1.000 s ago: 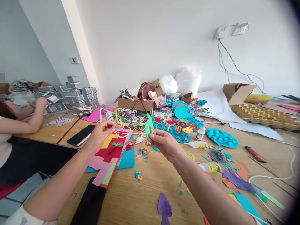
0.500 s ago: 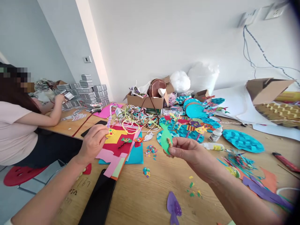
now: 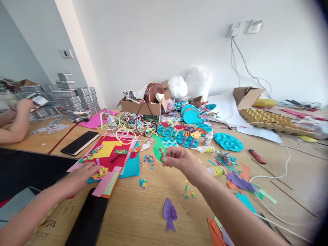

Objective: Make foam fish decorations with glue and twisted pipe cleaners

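Note:
My right hand (image 3: 180, 160) pinches a green paper fish (image 3: 159, 150) upright above the table, with a tan twisted pipe-cleaner piece by its thumb. On the left, my left hand (image 3: 83, 173) is low over the stack of coloured paper (image 3: 112, 179). Its fingers are on a yellow spotted paper fish (image 3: 100, 173) with a purple pipe cleaner (image 3: 97, 161); the thumb is hidden. Another spotted paper fish (image 3: 95, 151) lies just beyond, and a small green fish (image 3: 121, 151) on the red sheet. Nearer to me is a purple paper fish (image 3: 169, 212).
Behind are a cardboard box (image 3: 140, 108), tangled cords and blue painted discs (image 3: 228, 141). Glue bottles (image 3: 206, 149), paper scraps, a red cutter (image 3: 257, 156) and a white cable (image 3: 287, 160) lie right. A black phone (image 3: 88, 218) is in front. Another person's hand (image 3: 24, 106) holds cards at left.
My left hand has come down with the yellow fish onto the paper stack. My right hand still holds the green fish. The view has turned to the right.

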### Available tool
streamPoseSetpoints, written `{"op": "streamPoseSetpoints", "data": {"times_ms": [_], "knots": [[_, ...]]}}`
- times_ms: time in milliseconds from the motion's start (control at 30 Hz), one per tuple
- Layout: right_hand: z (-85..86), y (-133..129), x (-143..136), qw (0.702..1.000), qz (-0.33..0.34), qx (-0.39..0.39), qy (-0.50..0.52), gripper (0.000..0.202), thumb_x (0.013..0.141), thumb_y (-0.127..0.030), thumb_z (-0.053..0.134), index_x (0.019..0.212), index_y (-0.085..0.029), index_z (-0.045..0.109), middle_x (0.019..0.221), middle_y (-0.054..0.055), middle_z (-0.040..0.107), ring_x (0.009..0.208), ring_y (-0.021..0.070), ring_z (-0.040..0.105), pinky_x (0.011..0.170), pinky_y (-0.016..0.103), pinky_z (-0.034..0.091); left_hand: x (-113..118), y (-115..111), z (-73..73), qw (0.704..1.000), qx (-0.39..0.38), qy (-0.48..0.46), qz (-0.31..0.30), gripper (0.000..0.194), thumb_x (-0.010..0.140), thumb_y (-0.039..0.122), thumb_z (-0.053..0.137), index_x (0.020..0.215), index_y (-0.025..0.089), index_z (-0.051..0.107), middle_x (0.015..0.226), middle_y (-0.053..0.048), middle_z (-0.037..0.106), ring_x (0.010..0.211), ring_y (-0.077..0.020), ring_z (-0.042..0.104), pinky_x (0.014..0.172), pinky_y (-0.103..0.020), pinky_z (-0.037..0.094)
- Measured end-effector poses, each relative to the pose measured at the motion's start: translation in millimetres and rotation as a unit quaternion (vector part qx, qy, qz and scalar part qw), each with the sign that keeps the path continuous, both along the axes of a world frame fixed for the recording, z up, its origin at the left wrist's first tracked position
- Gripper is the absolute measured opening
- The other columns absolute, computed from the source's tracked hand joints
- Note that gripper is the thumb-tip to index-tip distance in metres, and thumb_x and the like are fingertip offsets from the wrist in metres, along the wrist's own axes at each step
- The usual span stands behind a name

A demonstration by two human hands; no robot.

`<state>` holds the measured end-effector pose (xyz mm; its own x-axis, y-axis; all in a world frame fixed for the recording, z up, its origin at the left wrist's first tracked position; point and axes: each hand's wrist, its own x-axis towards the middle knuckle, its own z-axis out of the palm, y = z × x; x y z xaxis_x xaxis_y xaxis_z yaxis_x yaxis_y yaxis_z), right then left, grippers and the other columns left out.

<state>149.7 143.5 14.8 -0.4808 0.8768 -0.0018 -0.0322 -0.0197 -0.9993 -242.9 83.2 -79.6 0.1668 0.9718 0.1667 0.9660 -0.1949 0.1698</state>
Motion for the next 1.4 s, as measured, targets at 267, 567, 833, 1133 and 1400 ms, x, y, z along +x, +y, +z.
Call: {"op": "streamPoseSetpoints", "data": {"times_ms": [267,567,833,1133,1400], "knots": [[-8.5,-7,-14,0.999,0.023,0.003,0.023,0.018,0.062,-0.032,0.069,0.061,-0.018,0.057,0.056,-0.004,0.058,0.053,0.0088,0.047,0.057,0.024,0.035,122,7,95.3,0.968,-0.052,-0.242,-0.029,0.037,0.084,0.044,0.044,0.112,0.021,0.054,0.107,-0.008,0.063,0.1,-0.0247,0.058,0.084,-0.035,0.048],[-14.2,-17,-20,0.991,-0.038,0.104,-0.071,0.01,0.067,-0.021,0.063,0.073,-0.02,0.055,0.057,-0.005,0.054,0.053,0.0099,0.049,0.051,0.022,0.035,216,22,99.3,0.832,-0.098,-0.543,-0.056,0.026,0.076,0.04,0.056,0.067,0.018,0.045,0.059,0.007,0.042,0.051,-0.0076,0.038,0.046,-0.018,0.035],[-4.4,-20,-6,0.993,-0.057,0.075,-0.068,0.014,0.076,-0.023,0.054,0.062,-0.02,0.051,0.053,-0.004,0.056,0.045,0.0081,0.052,0.046,0.02,0.04,214,28,96.7,0.836,-0.133,-0.53,-0.052,0.027,0.075,0.042,0.057,0.069,0.017,0.05,0.066,0.003,0.05,0.06,-0.0107,0.046,0.051,-0.02,0.038],[-1.8,-9,9,0.997,-0.064,-0.03,0.021,0.022,0.064,-0.033,0.065,0.056,-0.018,0.052,0.045,-0.005,0.056,0.037,0.0054,0.047,0.039,0.017,0.035,207,33,100.4,0.865,-0.171,-0.467,-0.071,0.023,0.075,0.04,0.054,0.069,0.017,0.05,0.067,0.003,0.048,0.063,-0.0109,0.045,0.057,-0.022,0.039],[-4.8,-11,35,0.989,-0.026,-0.117,0.089,0.028,0.06,-0.037,0.075,0.06,-0.014,0.058,0.048,-0.004,0.059,0.035,0.0023,0.046,0.036,0.014,0.029,183,18,76.3,0.878,-0.273,-0.393,0.014,0.025,0.069,0.035,0.057,0.081,0.022,0.04,0.065,0.008,0.043,0.049,-0.0077,0.042,0.042,-0.018,0.032]]}}
